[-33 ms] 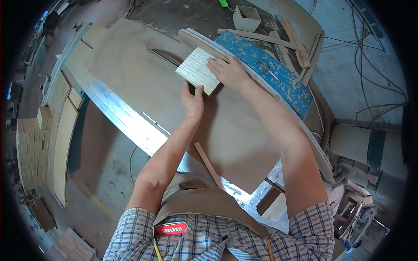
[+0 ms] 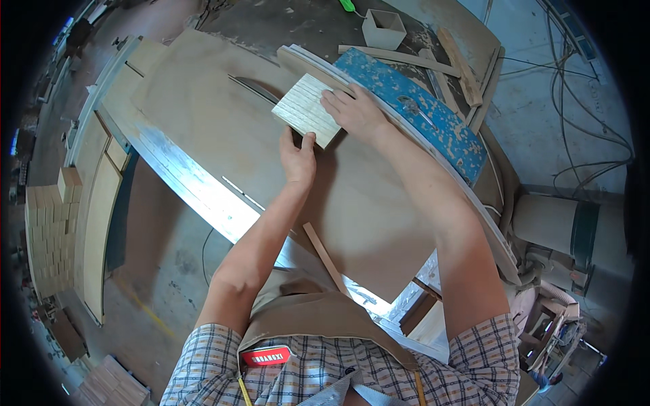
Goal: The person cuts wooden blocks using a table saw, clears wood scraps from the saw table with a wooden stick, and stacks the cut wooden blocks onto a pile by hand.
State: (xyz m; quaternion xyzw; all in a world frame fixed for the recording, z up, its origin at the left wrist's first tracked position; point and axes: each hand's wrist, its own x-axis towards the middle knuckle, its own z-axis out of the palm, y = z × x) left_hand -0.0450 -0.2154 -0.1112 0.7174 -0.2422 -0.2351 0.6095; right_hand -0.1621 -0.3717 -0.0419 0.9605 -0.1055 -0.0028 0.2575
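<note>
A pale, square wooden block (image 2: pixel 307 108) with a lined top sits on the brown saw table (image 2: pixel 203 122). My left hand (image 2: pixel 298 157) grips its near corner, thumb on the top edge and fingers against the side. On its right side rests my right hand (image 2: pixel 355 114), with fingers bent over the top edge. Just beyond the block's left corner, a dark, thin, curved saw blade (image 2: pixel 254 88) stands up from the table. The block hides the blade's near end. Along the block's right runs a long wooden fence (image 2: pixel 399 127).
Right of the fence lies a worn blue board (image 2: pixel 433 111) with a metal tool (image 2: pixel 416 108) on it. Wood strips (image 2: pixel 460 64) and a square container (image 2: pixel 384 29) stand farther back. A loose wooden stick (image 2: pixel 325 257) lies near me. Stacked blocks (image 2: pixel 51 237) are at left.
The block and both my hands have shifted very slightly leftward, toward the blade. My hold on the block looks the same.
</note>
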